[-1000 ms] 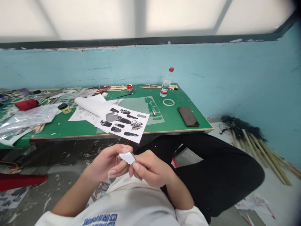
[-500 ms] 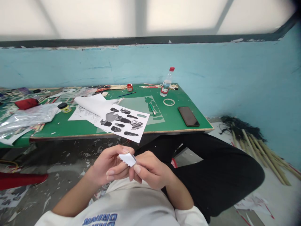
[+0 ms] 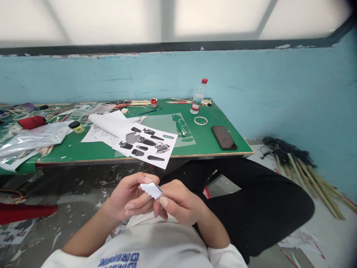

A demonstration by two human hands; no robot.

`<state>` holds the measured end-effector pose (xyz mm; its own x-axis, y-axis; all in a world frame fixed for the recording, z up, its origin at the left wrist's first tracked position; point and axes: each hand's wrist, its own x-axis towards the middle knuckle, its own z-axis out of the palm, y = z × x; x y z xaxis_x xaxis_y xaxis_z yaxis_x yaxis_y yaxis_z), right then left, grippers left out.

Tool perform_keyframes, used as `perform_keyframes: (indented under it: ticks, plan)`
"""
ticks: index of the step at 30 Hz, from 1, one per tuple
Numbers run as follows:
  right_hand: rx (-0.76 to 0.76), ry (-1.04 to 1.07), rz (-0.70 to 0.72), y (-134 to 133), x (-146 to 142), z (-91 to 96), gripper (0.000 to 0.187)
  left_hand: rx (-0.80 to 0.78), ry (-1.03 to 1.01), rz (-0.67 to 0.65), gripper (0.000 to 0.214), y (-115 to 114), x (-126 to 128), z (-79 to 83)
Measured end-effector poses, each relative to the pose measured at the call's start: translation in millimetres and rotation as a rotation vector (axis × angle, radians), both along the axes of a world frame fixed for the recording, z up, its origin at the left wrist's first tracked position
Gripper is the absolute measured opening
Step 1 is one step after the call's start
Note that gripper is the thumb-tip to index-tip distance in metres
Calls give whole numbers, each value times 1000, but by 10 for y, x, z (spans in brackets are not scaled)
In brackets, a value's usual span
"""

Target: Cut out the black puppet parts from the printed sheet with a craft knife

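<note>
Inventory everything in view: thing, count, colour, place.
Table: at least 1, green, against wall
Wall: 1, blue, below window
Bottle: 1, clear, red cap, back right
Ring: 1, pale, before bottle
Phone: 1, dark, front right
Cutter: 1, green, on translucent sheet
Printed sheet: 1, white, across table's front edge
Red jar, yellow jar: 1 each, back and left
Pouch: 1, red, far left
Plastic: uncounted, clear, left
Poles: several, pale, right
Scraps: uncountable, mostly white, floor
Paper piece: 1, white, lower centre
Trousers: 1 pair, black, lower right
Shirt: 1, white, bottom
Left hand, right hand: 2, bare, holding paper piece
</note>
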<state>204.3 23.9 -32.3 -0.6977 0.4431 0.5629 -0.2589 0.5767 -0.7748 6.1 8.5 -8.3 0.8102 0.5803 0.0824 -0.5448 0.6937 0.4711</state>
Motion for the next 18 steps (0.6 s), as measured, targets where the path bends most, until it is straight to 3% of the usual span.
perform_keyframes:
  ticks: [18]
  plan:
    - [-17,14,1,-7,8,9,47,18,1,-12,26,16,16,32]
